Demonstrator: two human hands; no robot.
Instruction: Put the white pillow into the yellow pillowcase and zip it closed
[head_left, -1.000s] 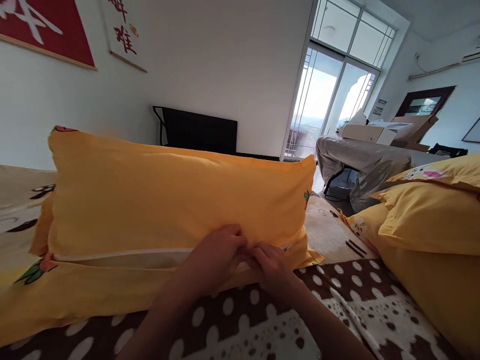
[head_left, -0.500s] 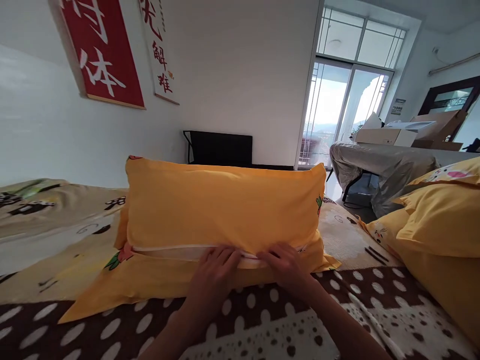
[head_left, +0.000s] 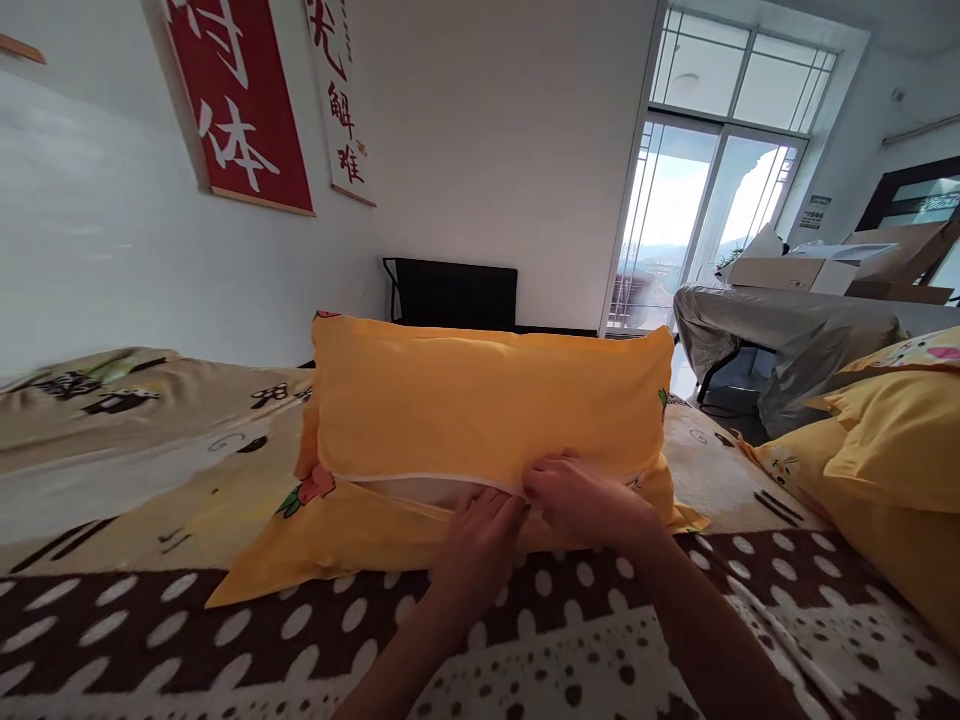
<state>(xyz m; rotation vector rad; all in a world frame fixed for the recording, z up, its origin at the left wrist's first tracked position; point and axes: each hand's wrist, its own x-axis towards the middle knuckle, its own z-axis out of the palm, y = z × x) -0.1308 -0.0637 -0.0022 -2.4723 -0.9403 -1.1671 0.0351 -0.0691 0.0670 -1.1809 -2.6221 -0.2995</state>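
A yellow-orange pillowcase point(head_left: 480, 400) with a pillow inside stands on its side in front of me. A long opening edged in pale zipper tape runs along its near lower face, and white pillow point(head_left: 420, 489) shows through the left part of it. My left hand point(head_left: 480, 540) is closed on the lower edge of the opening, near its middle. Just to the right, my right hand point(head_left: 589, 500) pinches the upper edge, its fingertips close to the left hand's. Whether a zipper pull is between the fingers is hidden.
A patterned brown and beige blanket point(head_left: 247, 630) lies under the pillow. More yellow bedding point(head_left: 892, 460) is piled at the right. Beyond stand a plastic-covered table point(head_left: 795, 310) with boxes and a black panel point(head_left: 454, 292) by the wall.
My right hand has moved left along the opening and lifted its edge, coming close to my left hand. The opening gapes wider on the left. The view has turned slightly left.
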